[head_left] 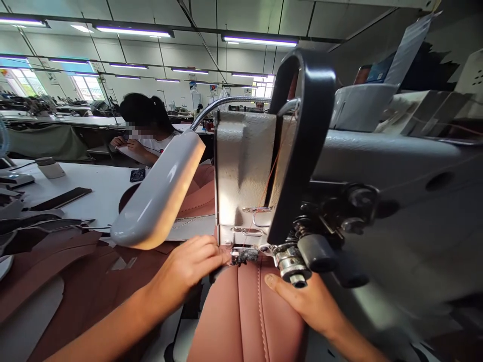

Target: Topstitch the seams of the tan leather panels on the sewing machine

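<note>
A reddish-brown leather seat cover piece (249, 317) with stitched seams lies under the sewing machine head (245, 171) and hangs toward me. My left hand (198, 259) is closed at the cover's far left edge, beside the presser foot (243, 255), fingertips pressed together on the leather. On the right, my right hand (307, 301) grips the cover, thumb lying on top near the seam; its other fingers are hidden behind the machine's tension knobs (296, 266) and the cover. Orange thread (269, 176) runs down the machine's front toward the needle area.
A white lamp (158, 196) on a flexible metal neck hangs left of the machine head. Brown leather pieces (90, 286) are piled at left. A white table (90, 176) stands behind, where a person (147, 125) sits. A white container (362, 105) rests on the machine.
</note>
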{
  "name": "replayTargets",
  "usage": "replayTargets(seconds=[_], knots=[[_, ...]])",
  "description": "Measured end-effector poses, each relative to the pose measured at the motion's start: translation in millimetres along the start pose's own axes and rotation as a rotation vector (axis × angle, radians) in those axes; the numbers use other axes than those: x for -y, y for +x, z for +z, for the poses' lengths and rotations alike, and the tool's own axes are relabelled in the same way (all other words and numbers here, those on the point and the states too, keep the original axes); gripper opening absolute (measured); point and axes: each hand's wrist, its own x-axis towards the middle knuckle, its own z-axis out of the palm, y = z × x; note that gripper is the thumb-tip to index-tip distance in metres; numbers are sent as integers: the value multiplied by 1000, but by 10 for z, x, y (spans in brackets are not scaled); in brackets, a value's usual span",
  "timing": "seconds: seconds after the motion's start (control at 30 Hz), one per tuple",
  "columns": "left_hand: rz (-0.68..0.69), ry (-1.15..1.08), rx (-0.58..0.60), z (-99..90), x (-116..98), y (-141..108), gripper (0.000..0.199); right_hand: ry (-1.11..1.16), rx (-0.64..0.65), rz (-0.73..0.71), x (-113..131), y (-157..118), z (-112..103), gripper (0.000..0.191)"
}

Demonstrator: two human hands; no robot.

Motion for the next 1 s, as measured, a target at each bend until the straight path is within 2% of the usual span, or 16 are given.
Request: replayTargets(seconds=[0.13,0.33,0.4,0.5,0.63,0.83,1.0], knots=[[-44,-52,5,-38,66,-10,32,58,71,-91,94,40,18,22],[-155,-89,108,-71,-30,-144,38,59,97,-186,102,87,7,19],[-134,-108,84,-73,-61,-159,40,27,81,-204,94,97,2,22],[-30,-197,27,-61,-98,-124,39,-10,71,-213,85,102,-3,20],[77,-226,-10,-7,-130,-55,21,-56,142,-209,40,96,-7,21],[108,-112,-82,62,-126,-163,29,-26,148,-191,-35,117,-26,19],[93,-23,-84,51,-140,-216,26,-133,157,-120,-24,125,-60,27]])
